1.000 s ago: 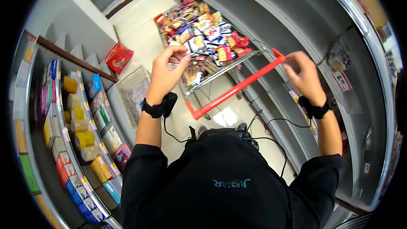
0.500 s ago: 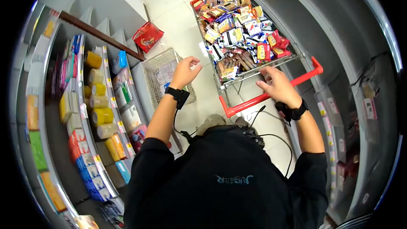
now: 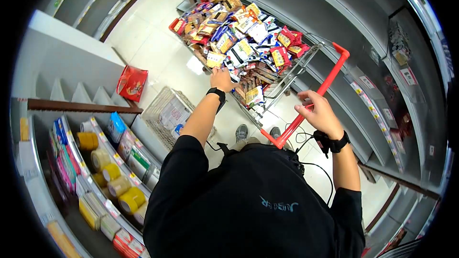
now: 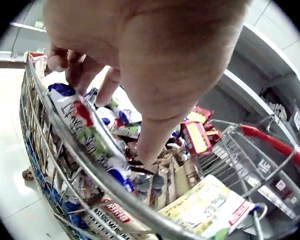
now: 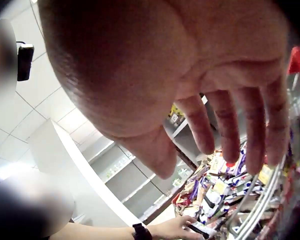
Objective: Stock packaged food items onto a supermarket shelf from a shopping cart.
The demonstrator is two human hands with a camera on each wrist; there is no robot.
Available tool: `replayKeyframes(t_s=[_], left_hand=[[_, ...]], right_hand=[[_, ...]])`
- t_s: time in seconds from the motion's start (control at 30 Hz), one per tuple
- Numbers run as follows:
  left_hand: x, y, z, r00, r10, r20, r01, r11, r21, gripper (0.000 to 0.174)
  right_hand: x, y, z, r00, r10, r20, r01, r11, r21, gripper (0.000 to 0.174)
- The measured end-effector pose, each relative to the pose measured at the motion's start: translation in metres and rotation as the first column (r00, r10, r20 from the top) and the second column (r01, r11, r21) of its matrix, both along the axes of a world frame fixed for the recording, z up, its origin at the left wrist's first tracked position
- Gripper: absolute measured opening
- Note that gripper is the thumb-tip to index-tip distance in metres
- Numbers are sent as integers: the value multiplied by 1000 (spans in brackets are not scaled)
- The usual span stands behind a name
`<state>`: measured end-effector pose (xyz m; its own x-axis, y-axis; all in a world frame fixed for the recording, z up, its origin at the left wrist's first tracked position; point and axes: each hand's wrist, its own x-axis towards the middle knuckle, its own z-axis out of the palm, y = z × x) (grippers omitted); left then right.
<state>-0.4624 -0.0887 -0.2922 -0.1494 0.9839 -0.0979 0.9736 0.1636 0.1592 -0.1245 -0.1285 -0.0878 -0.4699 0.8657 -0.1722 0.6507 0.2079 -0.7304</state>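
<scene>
A wire shopping cart (image 3: 306,62) full of packaged snacks (image 3: 241,31) stands before the person. The left hand (image 3: 222,80) is at the cart's near left edge, over the packets; in the left wrist view this hand (image 4: 135,65) has its fingers spread above a white and blue packet (image 4: 87,130), thumb pointing down, and whether it touches is unclear. The right hand (image 3: 319,110) hovers by the red handle (image 3: 330,79), fingers loosely bent, holding nothing; in the right wrist view its fingers (image 5: 255,130) hang apart.
At the left, shelves hold yellow tape rolls (image 3: 131,199) and boxed goods. A wire basket (image 3: 165,114) and a red bag (image 3: 132,83) are on the floor side. Grey shelves (image 3: 287,0) line the right. A cable (image 3: 325,172) hangs by the person's waist.
The left hand has moved forward to the cart's packets. The right hand has come back from above the cart's near end to beside the handle. The view has turned.
</scene>
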Motion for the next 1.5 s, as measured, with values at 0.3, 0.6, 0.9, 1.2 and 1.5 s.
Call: replayKeyframes(t_s=[0.3,0.6,0.9,1.2,1.5], left_hand=[[-27,12,-1,829,-140,542,66,986,155,42],[55,-30,150,139,-140,980,546,836,42,28],[16,46,42,833,-144,534,-34,950,310,80],[11,77,-17,897,77,435,-136,985,107,75],[-64,53,31,-80,347,935,-247,902,-355,29]], right_hand=[[-21,-17,-3,990,-130,-52,126,990,-70,43],[-58,-4,-16,993,114,-36,-119,970,-210,56],[-43,-1,-26,886,-339,-317,236,918,-320,31],[-32,-4,-18,856,-422,-299,335,893,-300,31],[-28,0,-26,831,-450,-329,339,876,-342,33]])
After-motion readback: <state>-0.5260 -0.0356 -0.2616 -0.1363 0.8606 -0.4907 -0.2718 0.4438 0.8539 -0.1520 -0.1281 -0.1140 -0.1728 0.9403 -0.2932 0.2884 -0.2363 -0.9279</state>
